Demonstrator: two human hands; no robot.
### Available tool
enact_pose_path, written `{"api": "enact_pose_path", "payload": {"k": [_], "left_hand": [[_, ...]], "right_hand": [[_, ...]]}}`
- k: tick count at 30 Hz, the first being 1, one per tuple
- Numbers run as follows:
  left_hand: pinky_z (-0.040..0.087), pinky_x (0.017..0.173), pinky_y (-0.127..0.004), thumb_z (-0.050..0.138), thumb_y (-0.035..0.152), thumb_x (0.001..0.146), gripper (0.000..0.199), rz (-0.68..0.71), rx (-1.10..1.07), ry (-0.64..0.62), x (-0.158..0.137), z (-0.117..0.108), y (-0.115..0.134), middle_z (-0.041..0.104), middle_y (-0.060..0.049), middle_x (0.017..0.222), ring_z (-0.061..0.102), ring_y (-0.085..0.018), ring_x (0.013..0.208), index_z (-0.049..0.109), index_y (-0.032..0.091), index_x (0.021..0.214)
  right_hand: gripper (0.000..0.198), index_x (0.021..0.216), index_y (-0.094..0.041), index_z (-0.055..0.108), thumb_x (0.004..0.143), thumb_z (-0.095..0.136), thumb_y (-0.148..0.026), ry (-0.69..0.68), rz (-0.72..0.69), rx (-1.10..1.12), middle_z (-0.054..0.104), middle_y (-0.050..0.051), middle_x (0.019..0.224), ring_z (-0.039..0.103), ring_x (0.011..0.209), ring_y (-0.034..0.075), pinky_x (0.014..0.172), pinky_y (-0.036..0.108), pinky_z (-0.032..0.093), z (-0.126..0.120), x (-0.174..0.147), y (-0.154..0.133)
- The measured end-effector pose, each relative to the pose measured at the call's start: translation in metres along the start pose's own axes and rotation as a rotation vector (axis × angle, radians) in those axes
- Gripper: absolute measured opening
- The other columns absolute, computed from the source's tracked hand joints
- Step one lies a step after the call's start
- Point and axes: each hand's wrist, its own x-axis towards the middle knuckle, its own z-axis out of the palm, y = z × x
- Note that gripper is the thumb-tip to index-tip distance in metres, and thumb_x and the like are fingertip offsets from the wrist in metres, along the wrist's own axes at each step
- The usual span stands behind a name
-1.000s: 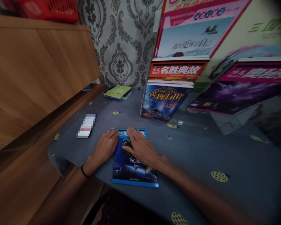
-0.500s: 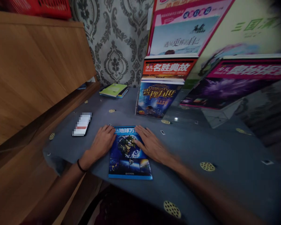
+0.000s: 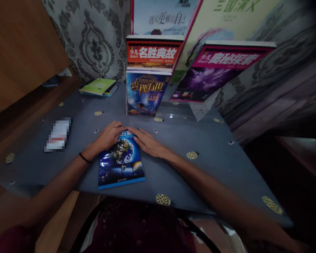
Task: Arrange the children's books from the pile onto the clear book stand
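A blue book with a globe on its cover (image 3: 122, 167) lies flat on the cloth-covered table in front of me. My left hand (image 3: 110, 136) rests over its upper left part, with the fingers stretched along the top and covering most of the title. Against the top right corner lies my right hand (image 3: 147, 143), its fingers extended and the thumb by the cover's edge. The fingertips of both hands nearly meet at the book's top edge. Neither hand lifts the book.
A phone with a blurred screen (image 3: 58, 135) lies to the left. Behind it is a small stack of thin books (image 3: 98, 86). Clear stands hold upright books, among them a dark blue one (image 3: 147, 93) and a purple one (image 3: 213, 72). A wooden cabinet (image 3: 18, 45) borders the left side.
The view has swung to the right. My left hand has slid across the book's top towards my right hand, covering more of the title. My right hand now sits nearer the top corner.
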Motion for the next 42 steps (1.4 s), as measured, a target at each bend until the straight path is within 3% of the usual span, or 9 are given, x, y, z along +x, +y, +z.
{"api": "enact_pose_path", "payload": {"k": [8,20,25,28,32,36,42], "left_hand": [[0.049,0.092,-0.040,0.041,0.012,0.097,0.040,-0.011,0.048,0.019,-0.002,0.001,0.002,0.068,-0.011,0.113,0.056,-0.024,0.098,0.069,0.016,0.126],[0.048,0.094,-0.039,0.045,0.012,0.096,0.039,0.002,0.031,0.068,-0.003,0.006,-0.004,0.066,-0.008,0.109,0.058,-0.022,0.098,0.071,0.022,0.123],[0.047,0.094,-0.039,0.046,0.008,0.093,0.042,0.000,0.038,0.061,-0.004,0.008,-0.006,0.066,-0.009,0.110,0.057,-0.023,0.100,0.070,0.021,0.125],[0.047,0.092,-0.040,0.045,0.008,0.093,0.043,-0.007,0.051,0.053,-0.004,0.009,-0.006,0.066,-0.010,0.110,0.056,-0.024,0.099,0.070,0.021,0.126],[0.047,0.093,-0.040,0.044,0.008,0.093,0.045,-0.003,0.056,0.048,-0.004,0.010,-0.006,0.065,-0.009,0.110,0.055,-0.024,0.102,0.070,0.022,0.127],[0.047,0.092,-0.038,0.040,0.008,0.094,0.046,-0.004,0.105,0.045,-0.005,0.007,-0.012,0.066,-0.009,0.110,0.055,-0.023,0.101,0.069,0.021,0.127],[0.047,0.093,-0.040,0.041,0.014,0.095,0.042,-0.162,0.180,0.104,-0.006,-0.001,-0.044,0.066,-0.011,0.107,0.057,-0.025,0.100,0.072,0.018,0.123]], "right_hand": [[0.049,0.157,-0.033,0.035,0.108,0.030,-0.029,-0.045,0.000,0.039,0.043,-0.002,0.161,0.037,0.150,0.020,0.126,0.054,0.027,-0.009,-0.027,-0.013],[0.047,0.155,-0.030,0.040,0.108,0.034,-0.030,-0.018,-0.079,0.065,0.053,0.003,0.153,0.045,0.145,0.021,0.124,0.055,0.032,-0.006,-0.083,-0.039],[0.057,0.156,-0.029,0.038,0.103,0.053,-0.040,-0.008,-0.092,-0.006,0.055,0.005,0.151,0.047,0.144,0.023,0.122,0.052,0.037,-0.002,-0.106,-0.058],[0.057,0.151,-0.026,0.046,0.098,0.063,-0.039,0.033,-0.113,-0.046,0.061,0.008,0.146,0.052,0.139,0.024,0.119,0.051,0.041,0.004,-0.114,-0.063],[0.038,0.138,-0.024,0.060,0.101,0.060,-0.032,0.130,-0.142,-0.071,0.070,0.008,0.133,0.062,0.127,0.022,0.108,0.044,0.051,0.009,-0.112,-0.065],[0.034,0.135,-0.026,0.063,0.101,0.060,-0.027,0.118,-0.209,-0.118,0.073,0.005,0.127,0.064,0.124,0.021,0.103,0.042,0.054,0.006,-0.100,-0.058],[0.032,0.131,-0.027,0.067,0.101,0.058,-0.019,0.110,-0.242,-0.232,0.072,0.004,0.130,0.063,0.127,0.022,0.102,0.044,0.054,-0.002,-0.061,-0.032]]}}
